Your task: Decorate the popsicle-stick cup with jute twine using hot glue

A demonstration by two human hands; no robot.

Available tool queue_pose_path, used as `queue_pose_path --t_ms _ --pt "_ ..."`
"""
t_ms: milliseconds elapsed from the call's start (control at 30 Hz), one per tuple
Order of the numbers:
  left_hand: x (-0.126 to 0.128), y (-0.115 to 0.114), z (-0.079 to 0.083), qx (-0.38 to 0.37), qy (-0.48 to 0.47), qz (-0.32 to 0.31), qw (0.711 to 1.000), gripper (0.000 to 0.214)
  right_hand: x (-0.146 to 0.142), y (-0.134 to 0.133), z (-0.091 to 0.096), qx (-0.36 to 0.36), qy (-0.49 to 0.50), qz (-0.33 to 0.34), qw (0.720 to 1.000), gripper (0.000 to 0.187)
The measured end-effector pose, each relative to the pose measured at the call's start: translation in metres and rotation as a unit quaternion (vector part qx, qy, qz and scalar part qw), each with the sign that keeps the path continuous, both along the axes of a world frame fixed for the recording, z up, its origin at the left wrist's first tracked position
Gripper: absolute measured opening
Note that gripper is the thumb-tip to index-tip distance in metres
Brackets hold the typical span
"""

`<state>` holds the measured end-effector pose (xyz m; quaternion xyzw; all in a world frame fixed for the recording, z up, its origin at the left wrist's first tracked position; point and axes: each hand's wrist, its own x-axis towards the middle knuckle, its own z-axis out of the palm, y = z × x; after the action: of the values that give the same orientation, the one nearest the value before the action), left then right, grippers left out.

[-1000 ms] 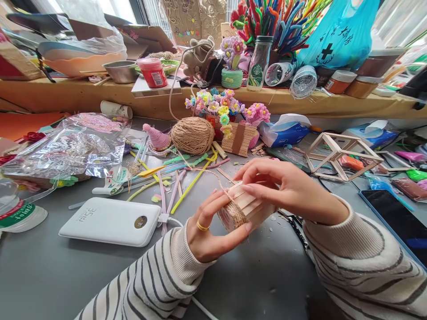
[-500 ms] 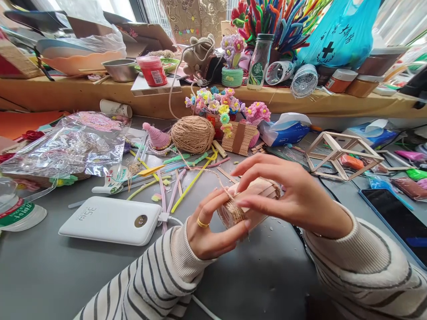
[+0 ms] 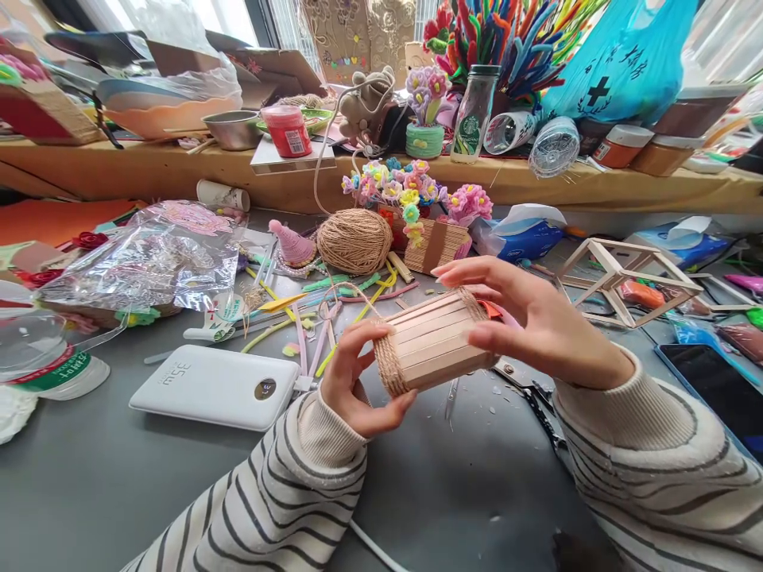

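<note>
- Gripping is done mainly at the left end, tbh: the craft-stick cylinder (image 3: 435, 342) is held tilted between both hands, above the grey table (image 3: 477, 500).
- By the left hand (image 3: 358, 389), that end is clamped, with thumb and index finger spanned across the jute twine band (image 3: 390, 367).
- The right hand (image 3: 536, 326) is held around the other end, fingers and thumb spread well apart. The thumb is laid over the sticks; whether the other fingertips are pressed on can't be told.
- Biggest worry imo: if the left grip is eased, the coils could be slid off the rim. Whether they're glued can't be seen.
- The loose strand (image 3: 368, 299) is led off toward the jute twine ball (image 3: 354, 242), near the lilac pipe cleaners (image 3: 300, 342). If it's tugged, those could be snagged and the winding pulled crooked.
- Squeeze too hard and a stick might be popped loose, depending on how well they're stuck.
</note>
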<state>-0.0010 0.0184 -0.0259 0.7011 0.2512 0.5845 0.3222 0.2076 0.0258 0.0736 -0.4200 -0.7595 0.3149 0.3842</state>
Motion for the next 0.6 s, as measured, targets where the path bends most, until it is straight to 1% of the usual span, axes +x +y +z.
queue_pose_path --t_ms 67,133,200,267,333,400,533,600 --pt "-0.001 -0.001 0.0 -0.012 -0.007 -0.006 1.0 0.064 0.002 0.003 -0.003 0.001 -0.041 0.011 0.999 0.049" --pt "-0.001 -0.002 0.0 -0.009 -0.015 -0.007 1.0 0.066 0.005 0.004 -0.004 -0.014 -0.06 0.028 0.998 0.052" --pt "0.0 -0.002 0.0 -0.016 -0.023 -0.008 1.0 0.066 0.009 0.005 -0.004 -0.042 -0.066 0.064 0.995 0.056" --pt "0.0 -0.003 0.0 -0.026 -0.034 -0.005 0.999 0.064 0.013 0.006 -0.003 -0.058 -0.069 0.093 0.992 0.064" --pt "0.001 -0.003 0.0 -0.036 -0.05 0.002 0.998 0.06 0.016 0.007 -0.003 -0.059 -0.065 0.102 0.991 0.071" --pt "0.0 -0.004 0.001 -0.058 -0.055 -0.002 0.997 0.057 0.016 0.007 -0.003 -0.067 -0.054 0.089 0.992 0.071" --pt "-0.004 -0.003 0.002 -0.13 -0.023 -0.05 0.99 0.056 0.009 0.005 -0.002 -0.099 -0.032 0.027 0.994 0.061" --pt "-0.004 -0.001 0.003 -0.17 -0.033 -0.06 0.983 0.056 0.004 0.004 -0.003 -0.11 -0.017 -0.005 0.994 0.058"
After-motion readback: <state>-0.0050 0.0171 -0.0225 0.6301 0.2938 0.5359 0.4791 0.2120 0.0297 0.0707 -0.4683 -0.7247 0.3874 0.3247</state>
